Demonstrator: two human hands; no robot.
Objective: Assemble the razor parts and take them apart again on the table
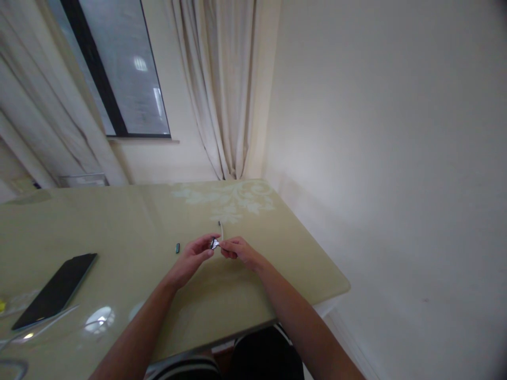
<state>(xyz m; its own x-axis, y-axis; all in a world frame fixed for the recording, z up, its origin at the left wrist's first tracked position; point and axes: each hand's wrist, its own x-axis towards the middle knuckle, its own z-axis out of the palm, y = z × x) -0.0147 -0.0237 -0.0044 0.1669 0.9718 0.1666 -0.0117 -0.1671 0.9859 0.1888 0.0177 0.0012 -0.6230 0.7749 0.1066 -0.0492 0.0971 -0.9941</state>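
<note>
Over the table's right part, my left hand [195,254] curls its thumb and fingers around a small shiny silver-and-dark object [214,243]. From the other side, the thumb and fingertips of my right hand [240,250] are pinched at that object's right end. Just beyond the fingers a short white cable [222,231] with a dark tip points away from me; whether it joins the shiny object is hidden by my right fingers. To the left of my left hand lies a small dark cylinder-like piece [177,248] on the tabletop.
A flat black panel [55,290] lies on the glossy greenish table [253,306] at left, with a pale cable [51,322] near it. A bit of yellow [2,306] shows at the left edge. The wall [376,184] stands along the table's right side; curtains [222,79] hang behind.
</note>
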